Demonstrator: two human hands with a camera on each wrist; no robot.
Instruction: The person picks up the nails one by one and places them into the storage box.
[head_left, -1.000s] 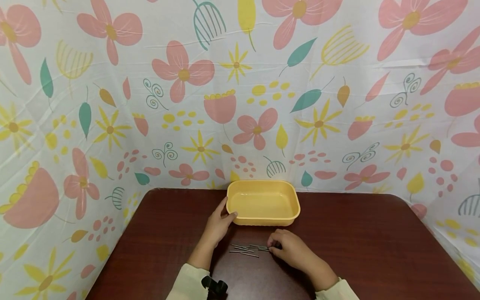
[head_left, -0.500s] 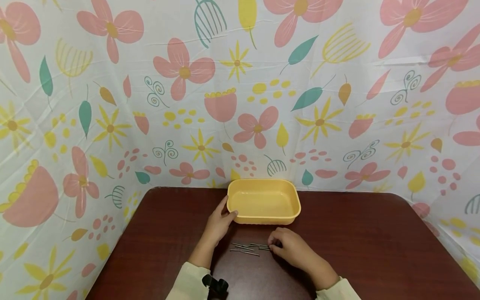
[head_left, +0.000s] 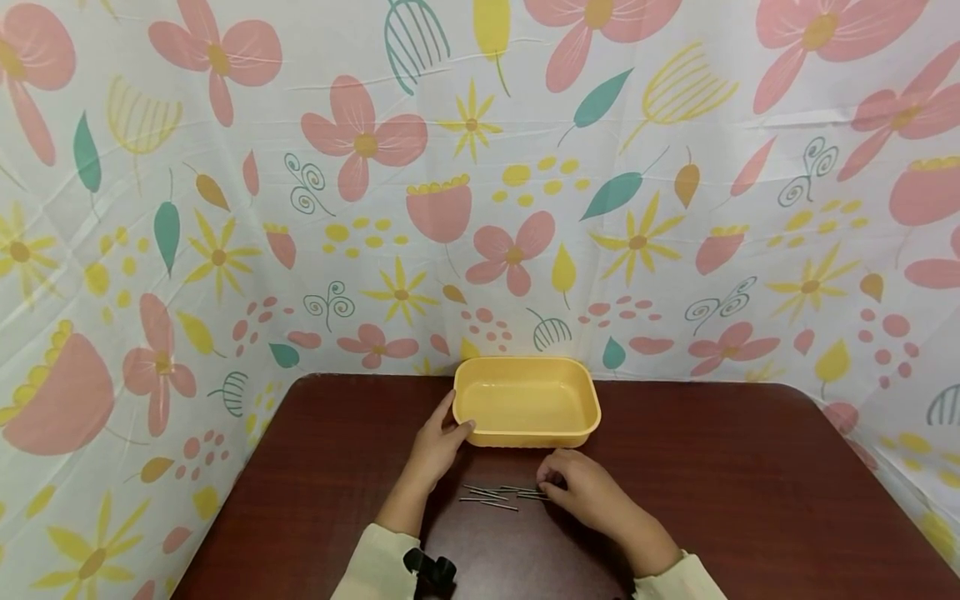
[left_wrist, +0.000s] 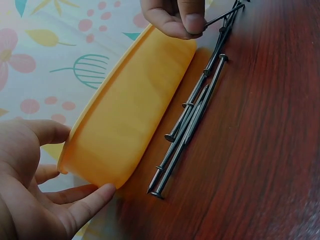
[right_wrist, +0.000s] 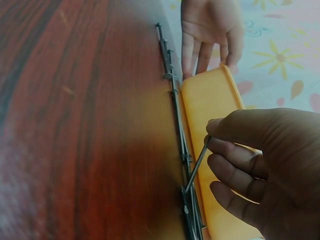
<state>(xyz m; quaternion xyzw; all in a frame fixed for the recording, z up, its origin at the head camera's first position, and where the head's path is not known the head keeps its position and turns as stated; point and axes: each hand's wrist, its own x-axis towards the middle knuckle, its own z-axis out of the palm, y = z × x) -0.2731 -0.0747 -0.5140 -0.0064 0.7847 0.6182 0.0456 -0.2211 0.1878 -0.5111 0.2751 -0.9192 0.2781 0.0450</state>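
A yellow plastic tray (head_left: 525,408) sits near the back edge of the table. My left hand (head_left: 433,450) holds its left end, thumb at the near corner and fingers along the far side; the left wrist view shows that hand (left_wrist: 35,185) against the tray wall (left_wrist: 130,100). Several metal nails (head_left: 489,496) lie in a loose pile in front of the tray. Between thumb and forefinger, my right hand (head_left: 585,487) pinches one nail (right_wrist: 198,162), tilted with its lower end at the pile. My right fingertips hide its upper end.
The dark red-brown wooden table (head_left: 720,500) extends to both sides of the hands. Behind it and at its sides hangs a white cloth with a flower print (head_left: 645,308). A black strap device (head_left: 429,573) is on my left wrist.
My right hand has risen slightly and shifted a little toward the tray, lifting one end of a nail. The left hand and tray stay in place.
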